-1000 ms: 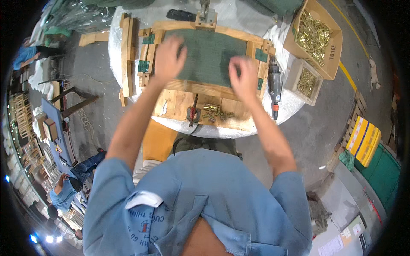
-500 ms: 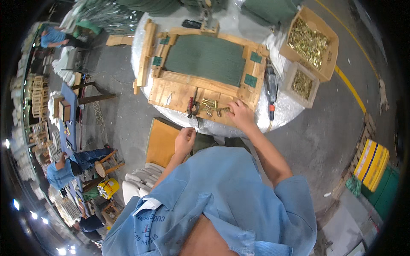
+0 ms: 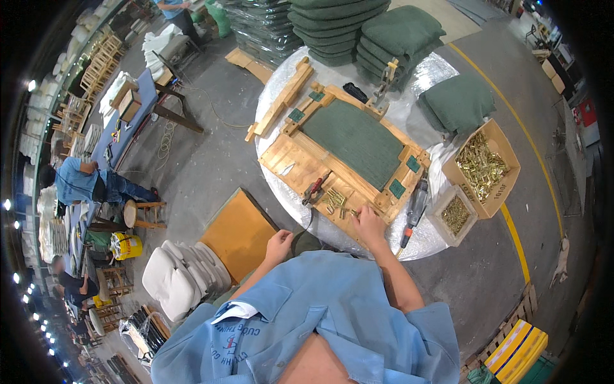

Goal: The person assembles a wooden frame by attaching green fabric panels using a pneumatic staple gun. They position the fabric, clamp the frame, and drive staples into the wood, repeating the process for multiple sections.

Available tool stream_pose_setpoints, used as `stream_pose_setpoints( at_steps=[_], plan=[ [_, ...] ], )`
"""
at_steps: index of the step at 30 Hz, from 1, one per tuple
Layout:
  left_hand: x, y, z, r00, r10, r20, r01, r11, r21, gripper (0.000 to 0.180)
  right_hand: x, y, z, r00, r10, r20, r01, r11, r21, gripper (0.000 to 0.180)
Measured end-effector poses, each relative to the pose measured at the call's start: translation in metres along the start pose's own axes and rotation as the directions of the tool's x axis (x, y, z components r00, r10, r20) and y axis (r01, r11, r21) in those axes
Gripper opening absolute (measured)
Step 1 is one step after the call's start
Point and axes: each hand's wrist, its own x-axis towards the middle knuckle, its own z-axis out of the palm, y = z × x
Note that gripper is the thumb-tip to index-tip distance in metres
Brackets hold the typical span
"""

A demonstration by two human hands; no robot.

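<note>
My right hand (image 3: 369,226) is at the near edge of the wooden jig (image 3: 294,163), its fingers pinched at a small brass-coloured fitting. Several more brass-coloured fittings (image 3: 334,199) lie loose just left of those fingers. Beside them sits a toggle clamp (image 3: 316,185) with a red handle. A dark green fabric panel (image 3: 352,142) lies flat inside the jig's wooden frame. My left hand (image 3: 279,245) hovers in front of the table edge with fingers curled together; whatever is between them is too small to tell.
A power screwdriver (image 3: 417,203) lies right of the jig. Beyond it stand a small tray (image 3: 472,228) and a cardboard box (image 3: 505,203), both holding brass-coloured hardware. Green cushions (image 3: 400,38) are stacked at the back. White cushions (image 3: 169,281) stand low at left. Co-workers are farther left.
My view has turned and tilted, so the table appears rotated clockwise and more cushions show at the back. My right hand stays by the loose fittings, my left in front of the table.
</note>
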Motion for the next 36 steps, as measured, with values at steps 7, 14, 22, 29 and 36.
stream_pose_setpoints(
  at_steps=[7, 14, 22, 29, 36],
  plan=[
    [-0.009, -0.077, 0.002, 0.981, -0.191, -0.03, 0.192, 0.946, 0.261, 0.042, -0.007, 0.001, -0.006, 0.999, 0.001, -0.046, -0.002, 1.0, -0.02, 0.031],
    [-0.007, -0.064, -0.012, 0.944, -0.307, 0.121, 0.26, 0.917, 0.304, 0.044, 0.013, -0.02, -0.01, 0.97, 0.144, 0.197, -0.107, 0.976, -0.188, 0.043],
    [0.02, -0.051, 0.017, 0.971, -0.224, 0.088, 0.199, 0.953, 0.228, 0.04, 0.031, -0.006, -0.009, 0.955, 0.114, 0.272, -0.063, 0.98, -0.191, 0.041],
    [0.032, 0.02, 0.015, 0.998, -0.039, -0.04, 0.045, 0.99, 0.136, 0.036, 0.029, -0.015, -0.029, 0.953, 0.143, 0.269, -0.118, 0.987, -0.106, 0.039],
    [0.029, 0.139, -0.004, 0.944, 0.207, -0.259, -0.206, 0.978, 0.032, 0.021, 0.016, 0.0, -0.022, 0.969, 0.19, 0.156, -0.214, 0.964, 0.156, 0.033]
  ],
)
